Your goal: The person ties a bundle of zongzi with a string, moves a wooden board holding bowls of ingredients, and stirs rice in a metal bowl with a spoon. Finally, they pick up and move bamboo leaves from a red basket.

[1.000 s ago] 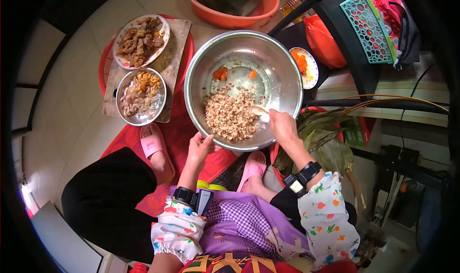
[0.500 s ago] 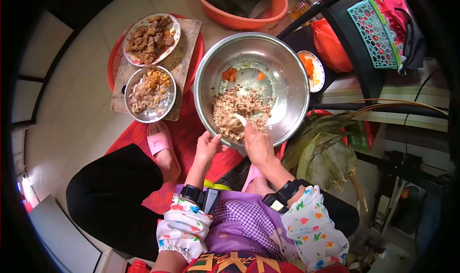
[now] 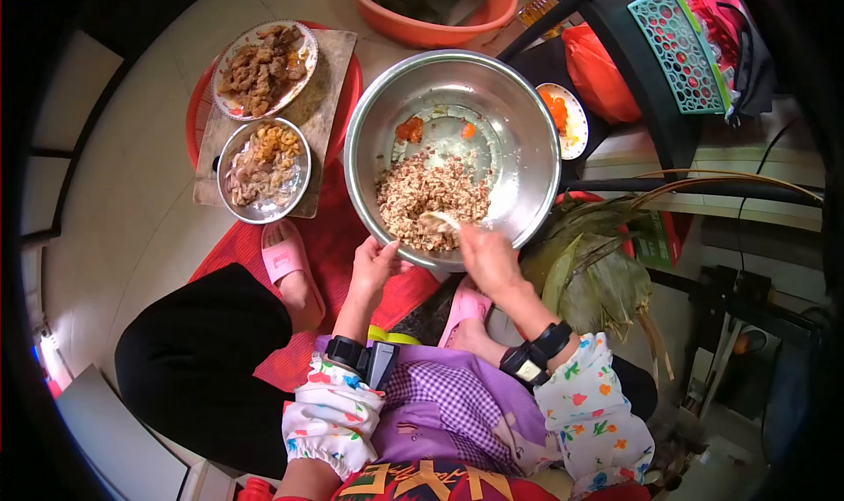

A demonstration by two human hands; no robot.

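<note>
The person sat low over the floor, and a large steel bowl (image 3: 453, 154) stood between their knees on a red mat (image 3: 325, 246). The left hand (image 3: 374, 266) gripped the bowl's near rim, fingers curled over the edge and thumb outside, closed on the metal. The right hand (image 3: 486, 257) reached over the same rim just beside it and was closed around the handle of a pale spoon (image 3: 440, 219), whose tip was buried in a heap of mixed rice (image 3: 429, 199) speckled brown and white. That heap lay in the near half of the bowl; a few orange bits (image 3: 407, 130) sat apart on the far side of the bare bottom. Both wrists wore black bands, with flowered sleeves above them. To the left of the bowl a wooden board (image 3: 323, 88) rested on a red tray and carried a plate of browned meat pieces (image 3: 261, 68) and, nearer, a small steel dish (image 3: 263, 170) of pale and orange scraps. A pink slipper (image 3: 283, 257) lay just below that dish. To the right of the bowl a small plate with orange pieces (image 3: 561, 119) stood close by, and green leaves (image 3: 589, 268) were piled beside the right forearm. An orange basin (image 3: 426, 9) stood beyond the bowl.
</note>
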